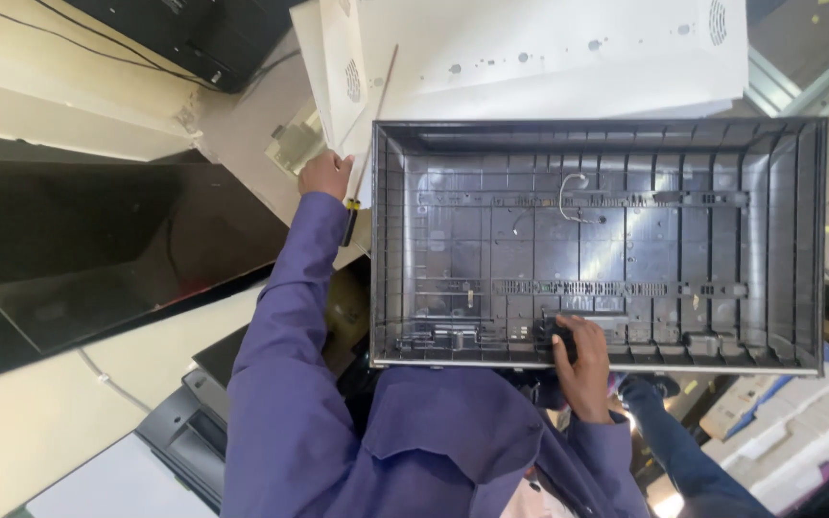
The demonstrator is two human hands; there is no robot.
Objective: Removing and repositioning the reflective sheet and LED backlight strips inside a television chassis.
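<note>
The right hand [582, 360] grips a small black part [556, 338] inside the grey plastic shell [789, 240]. The left hand [323, 175] closes on a screwdriver [362, 177] just beside the shell. A loose white wire [573, 197] lies in it.

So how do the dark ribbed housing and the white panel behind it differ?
The dark ribbed housing is a deep open tray with a grid of ribs and a loose wire inside; the white panel is flat and smooth with small holes. The right hand grips the housing's near edge, while the left hand rests beside the panel. Both are large and rectangular.
</note>
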